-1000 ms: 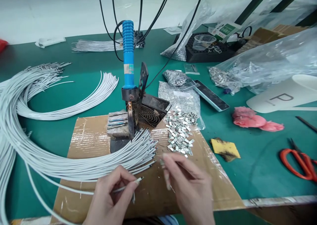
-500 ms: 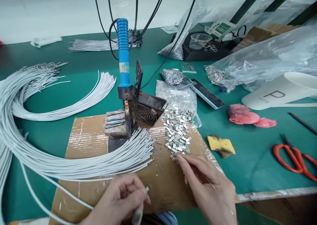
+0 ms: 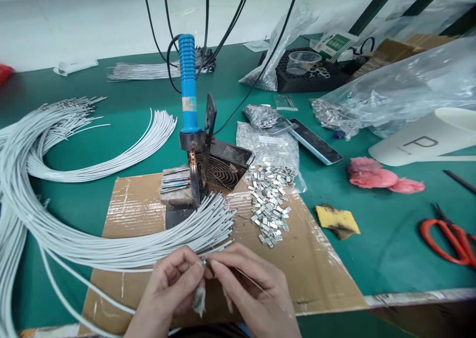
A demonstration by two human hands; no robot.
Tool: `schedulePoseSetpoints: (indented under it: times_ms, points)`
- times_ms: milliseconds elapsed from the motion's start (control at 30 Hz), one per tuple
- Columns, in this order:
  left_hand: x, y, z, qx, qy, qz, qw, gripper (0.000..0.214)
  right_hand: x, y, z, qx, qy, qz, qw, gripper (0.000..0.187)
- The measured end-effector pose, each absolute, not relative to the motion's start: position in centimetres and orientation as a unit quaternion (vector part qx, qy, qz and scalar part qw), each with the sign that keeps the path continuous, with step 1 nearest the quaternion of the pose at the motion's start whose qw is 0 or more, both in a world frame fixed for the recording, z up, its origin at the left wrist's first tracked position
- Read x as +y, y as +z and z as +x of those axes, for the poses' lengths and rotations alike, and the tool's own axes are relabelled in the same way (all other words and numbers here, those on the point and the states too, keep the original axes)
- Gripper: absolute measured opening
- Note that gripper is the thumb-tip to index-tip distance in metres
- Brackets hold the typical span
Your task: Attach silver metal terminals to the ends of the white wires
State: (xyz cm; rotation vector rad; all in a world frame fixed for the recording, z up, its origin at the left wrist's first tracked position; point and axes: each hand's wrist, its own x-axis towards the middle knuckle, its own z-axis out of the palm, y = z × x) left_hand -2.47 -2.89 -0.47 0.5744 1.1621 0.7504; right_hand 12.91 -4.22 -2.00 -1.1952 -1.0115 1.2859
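In the low middle of the head view my two hands meet fingertip to fingertip over the cardboard [image 3: 316, 273]. My left hand [image 3: 173, 286] is closed, pinching the end of a white cable [image 3: 205, 262]; a crumpled translucent scrap [image 3: 199, 298] hangs below its fingers. Pinched at that same cable end are the thumb and forefinger of my right hand [image 3: 256, 291]. A thin silvery wire [image 3: 253, 280] runs across the right hand. Whatever small part sits between its fingertips is hidden. Just beyond lies a pile of small metal clips [image 3: 269, 214].
A fanned bundle of white cables [image 3: 148, 246] lies left, its ends near my hands. Behind it stands a blue-handled soldering iron [image 3: 188, 80] in a holder, beside a small black fan [image 3: 225, 167]. Rightward are a yellow sponge [image 3: 336, 219], red-handled scissors [image 3: 446, 241] and a phone [image 3: 316, 142].
My right hand has left the clip pile and moved left and down to the cable end in my left hand. The left hand has turned slightly, still holding the cable.
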Motion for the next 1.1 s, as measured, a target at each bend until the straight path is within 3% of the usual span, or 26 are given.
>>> schedulePoseSetpoints:
  times_ms: [567,767,900,1100]
  points:
    - [-3.3,-1.1,-2.6,0.527,0.349,0.321,0.705,0.046,-4.4,-1.8,13.6,-0.42,0.543,-0.512,0.516,0.014]
    - [-4.1,-0.1,-2.8,0.547,0.311,0.486,0.607,0.029,-4.6,-2.7,16.2,-0.37,0.536,-0.492,0.578,0.06]
    - [-4.5,0.7,-2.4,0.554,0.266,0.563,0.552,0.019,-5.1,-3.5,18.3,-0.327,0.49,-0.528,0.611,0.062]
    - [-4.6,1.3,-1.0,0.607,0.28,0.532,0.52,0.014,-6.0,-4.7,20.0,-0.304,0.45,-0.572,0.615,0.066]
